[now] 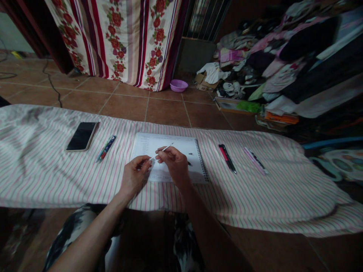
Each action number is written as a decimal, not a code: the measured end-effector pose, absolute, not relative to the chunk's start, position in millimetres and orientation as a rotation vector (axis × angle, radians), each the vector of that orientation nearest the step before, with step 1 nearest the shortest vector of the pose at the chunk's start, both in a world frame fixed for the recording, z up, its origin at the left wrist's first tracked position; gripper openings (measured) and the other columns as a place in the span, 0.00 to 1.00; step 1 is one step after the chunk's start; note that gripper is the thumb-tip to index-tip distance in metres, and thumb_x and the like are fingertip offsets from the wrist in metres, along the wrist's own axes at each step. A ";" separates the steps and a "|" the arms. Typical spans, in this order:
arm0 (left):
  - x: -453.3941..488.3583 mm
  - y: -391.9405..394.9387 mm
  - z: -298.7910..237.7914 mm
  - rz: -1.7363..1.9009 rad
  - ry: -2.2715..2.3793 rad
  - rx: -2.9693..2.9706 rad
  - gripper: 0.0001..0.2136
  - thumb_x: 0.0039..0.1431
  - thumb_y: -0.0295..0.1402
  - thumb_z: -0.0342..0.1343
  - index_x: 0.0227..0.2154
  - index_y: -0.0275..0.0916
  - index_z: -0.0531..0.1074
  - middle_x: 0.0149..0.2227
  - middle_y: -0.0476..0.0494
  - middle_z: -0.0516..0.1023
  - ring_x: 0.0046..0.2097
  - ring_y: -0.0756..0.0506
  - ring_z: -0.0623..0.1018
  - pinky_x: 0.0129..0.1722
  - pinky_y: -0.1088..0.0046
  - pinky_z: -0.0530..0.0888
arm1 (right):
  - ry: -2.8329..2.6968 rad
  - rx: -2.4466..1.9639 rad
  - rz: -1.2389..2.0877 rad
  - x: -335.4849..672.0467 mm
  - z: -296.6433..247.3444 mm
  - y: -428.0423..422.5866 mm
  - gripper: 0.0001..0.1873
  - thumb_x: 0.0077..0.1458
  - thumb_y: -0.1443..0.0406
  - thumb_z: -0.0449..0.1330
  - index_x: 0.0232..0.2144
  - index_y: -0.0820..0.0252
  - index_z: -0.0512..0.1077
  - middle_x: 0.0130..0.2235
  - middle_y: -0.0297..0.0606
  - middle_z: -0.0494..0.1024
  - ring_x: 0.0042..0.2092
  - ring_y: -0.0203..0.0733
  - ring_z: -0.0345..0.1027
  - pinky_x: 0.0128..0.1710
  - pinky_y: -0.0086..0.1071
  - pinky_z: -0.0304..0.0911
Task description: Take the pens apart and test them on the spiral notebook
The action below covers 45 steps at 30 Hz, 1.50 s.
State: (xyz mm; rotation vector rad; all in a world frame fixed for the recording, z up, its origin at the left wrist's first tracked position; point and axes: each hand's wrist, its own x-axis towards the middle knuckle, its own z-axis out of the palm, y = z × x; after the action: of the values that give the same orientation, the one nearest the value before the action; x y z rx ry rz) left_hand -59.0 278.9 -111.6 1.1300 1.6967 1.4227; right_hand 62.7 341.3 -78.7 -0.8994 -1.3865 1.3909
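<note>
One slim white rod (168,146) slanted above a spiral notebook (164,139); pinched near mid-length in the fingertips of the right hand (175,161), lower end nipped between thumb and finger of the left hand (136,172); small dark parts (190,163) on the page; pens (226,158) to both sides, phone (81,136) farther left, like the notebook resting on striped cloth (283,196).
</note>
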 end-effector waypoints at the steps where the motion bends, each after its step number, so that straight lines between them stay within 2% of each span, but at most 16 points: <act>1: -59.2 279.0 -112.1 1.416 1.705 1.149 0.09 0.50 0.37 0.56 0.32 0.38 0.74 0.26 0.48 0.76 0.27 0.50 0.74 0.29 0.74 0.71 | -1.394 -0.910 1.373 62.8 -78.5 340.7 0.07 0.46 0.62 0.61 0.26 0.60 0.72 0.24 0.34 0.76 0.26 0.34 0.70 0.26 0.27 0.67; 10: -60.2 279.9 -115.1 1.376 1.780 1.193 0.08 0.50 0.37 0.55 0.31 0.39 0.73 0.27 0.48 0.75 0.28 0.50 0.74 0.29 0.73 0.71 | -1.491 -0.853 1.265 65.6 -82.5 338.0 0.06 0.49 0.62 0.59 0.27 0.58 0.72 0.30 0.34 0.77 0.28 0.35 0.72 0.27 0.28 0.69; 17: -59.3 279.6 -112.4 1.388 1.772 1.196 0.08 0.49 0.36 0.56 0.31 0.39 0.73 0.27 0.48 0.75 0.29 0.49 0.74 0.29 0.74 0.71 | -1.548 -0.872 1.218 66.8 -83.7 338.6 0.06 0.49 0.62 0.58 0.28 0.58 0.73 0.28 0.34 0.77 0.26 0.34 0.71 0.27 0.28 0.68; 23: -59.1 279.4 -112.4 1.402 1.791 1.228 0.07 0.49 0.36 0.56 0.31 0.40 0.73 0.28 0.49 0.75 0.29 0.49 0.74 0.30 0.74 0.71 | -1.572 -0.875 1.201 67.5 -82.7 336.9 0.06 0.50 0.63 0.58 0.27 0.57 0.73 0.31 0.35 0.77 0.27 0.35 0.71 0.27 0.29 0.68; 35: -57.4 277.2 -107.3 1.402 1.803 1.324 0.06 0.52 0.35 0.55 0.30 0.39 0.73 0.30 0.47 0.75 0.30 0.49 0.74 0.32 0.73 0.71 | -1.564 -0.887 1.215 67.3 -82.9 336.7 0.05 0.50 0.63 0.58 0.28 0.57 0.73 0.27 0.33 0.77 0.27 0.34 0.71 0.29 0.28 0.67; 45: -56.1 277.8 -107.5 1.424 1.790 1.317 0.06 0.50 0.35 0.56 0.29 0.40 0.74 0.29 0.48 0.75 0.30 0.49 0.74 0.32 0.73 0.71 | -1.525 -0.905 1.253 65.8 -81.0 337.3 0.05 0.49 0.63 0.58 0.28 0.58 0.72 0.23 0.32 0.76 0.25 0.34 0.71 0.28 0.28 0.67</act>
State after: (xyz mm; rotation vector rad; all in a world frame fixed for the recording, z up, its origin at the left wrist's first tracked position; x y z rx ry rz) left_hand -56.1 277.8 -107.5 1.3170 1.7900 1.4241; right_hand 65.8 337.3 -81.0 -0.9053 -1.5246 1.2530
